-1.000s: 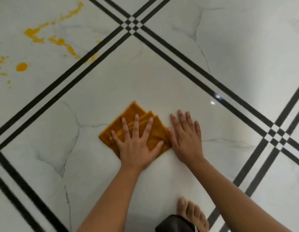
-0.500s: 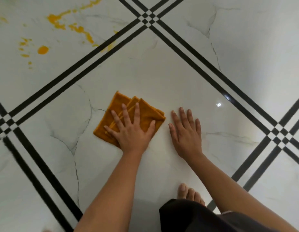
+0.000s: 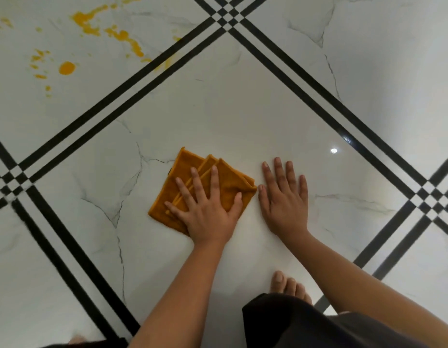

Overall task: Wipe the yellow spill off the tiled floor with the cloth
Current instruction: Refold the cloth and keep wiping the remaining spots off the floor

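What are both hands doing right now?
Left hand: open, pressed flat on the folded cloth, not gripping it.
Right hand: open, flat on the bare tiled floor beside the cloth, holding nothing.

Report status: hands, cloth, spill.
Left hand flat on folded orange cloth; right hand flat on tile beside it. Yellow spill unwiped, beyond black stripes. Path clear.

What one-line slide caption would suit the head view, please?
Left hand flat on folded cloth, right hand beside it; yellow spill unwiped across the tile border.
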`<act>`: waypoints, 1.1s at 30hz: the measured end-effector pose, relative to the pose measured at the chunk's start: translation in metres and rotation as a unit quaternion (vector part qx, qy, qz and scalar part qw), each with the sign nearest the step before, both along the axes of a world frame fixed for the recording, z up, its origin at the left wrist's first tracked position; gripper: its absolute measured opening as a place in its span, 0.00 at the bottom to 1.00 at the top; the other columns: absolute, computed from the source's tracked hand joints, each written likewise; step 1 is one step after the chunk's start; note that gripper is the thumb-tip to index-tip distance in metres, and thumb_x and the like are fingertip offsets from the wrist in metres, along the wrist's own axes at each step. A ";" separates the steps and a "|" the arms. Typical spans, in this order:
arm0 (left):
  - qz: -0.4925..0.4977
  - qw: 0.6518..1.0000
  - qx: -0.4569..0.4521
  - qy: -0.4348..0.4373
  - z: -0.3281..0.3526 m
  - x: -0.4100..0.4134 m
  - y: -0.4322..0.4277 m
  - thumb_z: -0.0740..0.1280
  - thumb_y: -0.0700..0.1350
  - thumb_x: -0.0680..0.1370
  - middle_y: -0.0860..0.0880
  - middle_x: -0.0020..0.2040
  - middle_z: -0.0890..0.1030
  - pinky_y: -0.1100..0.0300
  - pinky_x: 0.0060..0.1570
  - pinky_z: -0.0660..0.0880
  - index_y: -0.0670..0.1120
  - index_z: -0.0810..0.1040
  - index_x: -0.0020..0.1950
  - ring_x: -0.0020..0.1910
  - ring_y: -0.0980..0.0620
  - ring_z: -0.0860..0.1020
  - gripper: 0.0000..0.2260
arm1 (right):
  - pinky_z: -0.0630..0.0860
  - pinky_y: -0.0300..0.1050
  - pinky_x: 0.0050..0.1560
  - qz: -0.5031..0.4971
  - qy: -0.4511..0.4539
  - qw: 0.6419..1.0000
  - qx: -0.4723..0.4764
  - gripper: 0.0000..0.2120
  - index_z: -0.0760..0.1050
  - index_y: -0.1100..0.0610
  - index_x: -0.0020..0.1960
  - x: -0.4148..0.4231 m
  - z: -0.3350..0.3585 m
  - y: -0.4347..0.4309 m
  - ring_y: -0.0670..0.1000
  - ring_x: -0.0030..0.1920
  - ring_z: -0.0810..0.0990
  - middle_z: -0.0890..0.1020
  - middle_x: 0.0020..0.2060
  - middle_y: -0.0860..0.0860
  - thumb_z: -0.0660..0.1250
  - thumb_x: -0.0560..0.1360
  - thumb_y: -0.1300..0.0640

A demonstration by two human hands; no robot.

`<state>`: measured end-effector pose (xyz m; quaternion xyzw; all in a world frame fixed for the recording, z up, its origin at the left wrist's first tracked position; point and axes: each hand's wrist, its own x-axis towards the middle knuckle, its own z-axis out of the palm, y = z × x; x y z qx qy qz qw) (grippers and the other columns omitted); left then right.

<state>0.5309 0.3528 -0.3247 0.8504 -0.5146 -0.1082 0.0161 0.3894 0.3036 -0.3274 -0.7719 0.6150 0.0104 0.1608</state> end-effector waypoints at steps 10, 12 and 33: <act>-0.012 1.000 -0.006 0.006 0.003 -0.027 0.022 0.51 0.68 0.72 0.41 0.76 0.57 0.25 0.62 0.48 0.54 0.56 0.76 0.73 0.33 0.53 0.35 | 0.35 0.48 0.72 -0.001 -0.002 1.000 -0.009 0.26 0.43 0.47 0.75 0.000 -0.001 0.001 0.49 0.75 0.41 0.45 0.74 0.47 0.40 0.78 0.43; -0.014 1.000 -0.010 0.002 -0.002 -0.020 0.013 0.52 0.68 0.72 0.41 0.75 0.58 0.25 0.61 0.48 0.54 0.57 0.75 0.73 0.33 0.53 0.35 | 0.35 0.48 0.72 0.001 -0.001 1.000 -0.008 0.26 0.43 0.47 0.75 0.000 -0.002 0.000 0.49 0.75 0.41 0.44 0.74 0.47 0.40 0.78 0.43; -0.069 0.997 0.036 0.003 0.005 0.036 -0.082 0.47 0.70 0.73 0.48 0.78 0.44 0.29 0.64 0.42 0.61 0.42 0.75 0.75 0.39 0.41 0.33 | 0.44 0.55 0.74 0.071 0.003 0.993 0.093 0.26 0.43 0.49 0.77 0.022 0.038 -0.074 0.53 0.76 0.42 0.46 0.77 0.51 0.40 0.81 0.43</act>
